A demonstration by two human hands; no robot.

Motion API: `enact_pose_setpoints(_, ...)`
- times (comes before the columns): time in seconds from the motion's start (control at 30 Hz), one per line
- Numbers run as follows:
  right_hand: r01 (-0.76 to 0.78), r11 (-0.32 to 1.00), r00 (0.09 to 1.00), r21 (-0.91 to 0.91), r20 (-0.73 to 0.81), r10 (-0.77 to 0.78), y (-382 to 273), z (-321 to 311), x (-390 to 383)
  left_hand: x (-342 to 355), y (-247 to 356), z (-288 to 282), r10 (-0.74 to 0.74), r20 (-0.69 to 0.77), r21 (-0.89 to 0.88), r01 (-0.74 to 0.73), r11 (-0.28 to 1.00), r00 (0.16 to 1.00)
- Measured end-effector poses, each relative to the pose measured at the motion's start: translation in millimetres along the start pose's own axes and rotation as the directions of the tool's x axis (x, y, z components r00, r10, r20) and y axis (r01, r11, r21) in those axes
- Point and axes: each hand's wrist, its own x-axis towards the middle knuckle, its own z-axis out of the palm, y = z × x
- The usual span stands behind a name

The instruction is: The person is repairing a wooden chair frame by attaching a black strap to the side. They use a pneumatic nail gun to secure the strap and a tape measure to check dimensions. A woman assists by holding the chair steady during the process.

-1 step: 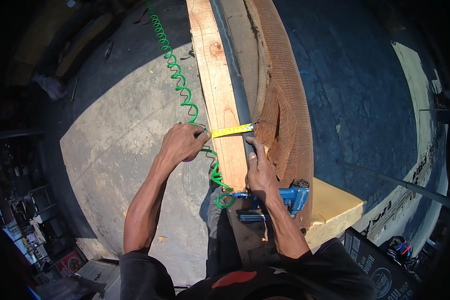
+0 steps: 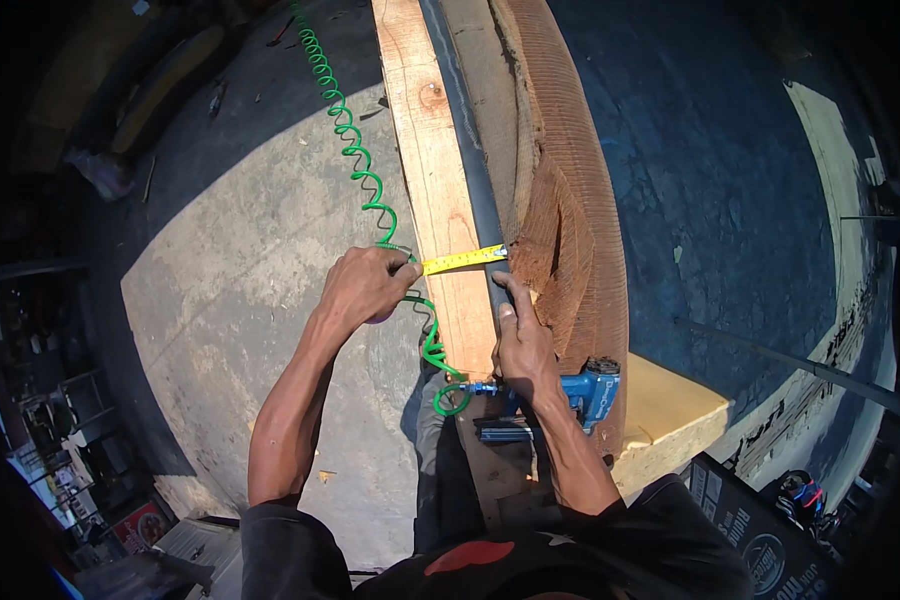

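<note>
A yellow tape measure [image 2: 460, 262] is stretched across a pale wooden plank [image 2: 440, 170] and the dark strip [image 2: 478, 185] along its right side. My left hand [image 2: 363, 284] grips the tape at the plank's left edge; its case is mostly hidden by the fingers. Just below the tape's metal tip, my right hand [image 2: 526, 345] is closed on the dark strip, index finger and thumb against it, the other fingers partly hidden. Under my right forearm lies a blue pneumatic stapler [image 2: 596, 388], joined to a green coiled hose [image 2: 348, 135].
Brown ribbed fabric [image 2: 570, 130] covers the long piece's right side, with a loose fold near my right hand. A yellow foam block [image 2: 670, 400] sits at the lower right. Concrete floor [image 2: 230, 290] spreads to the left, and the hose passes by my left hand.
</note>
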Motion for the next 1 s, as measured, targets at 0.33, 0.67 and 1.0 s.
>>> enact_pose_setpoints(0.33,0.086,0.992,0.996,-0.088,-0.021,-0.088,6.7,5.2,0.1,-4.5,-5.3,2.2,0.047,-0.025,-0.020,-0.048,0.999,0.999)
enact_pose_setpoints(0.67,0.025,0.993,1.000,-0.113,0.010,-0.024,4.2,-11.6,-13.0,-10.2,4.5,8.9,0.032,-0.003,-0.012,-0.032,0.999,0.999)
enact_pose_setpoints(1.0,0.011,0.988,1.000,-0.155,0.024,-0.008,4.4,-9.3,-10.4,-11.3,6.7,6.2,0.000,0.020,-0.010,0.000,1.000,1.000)
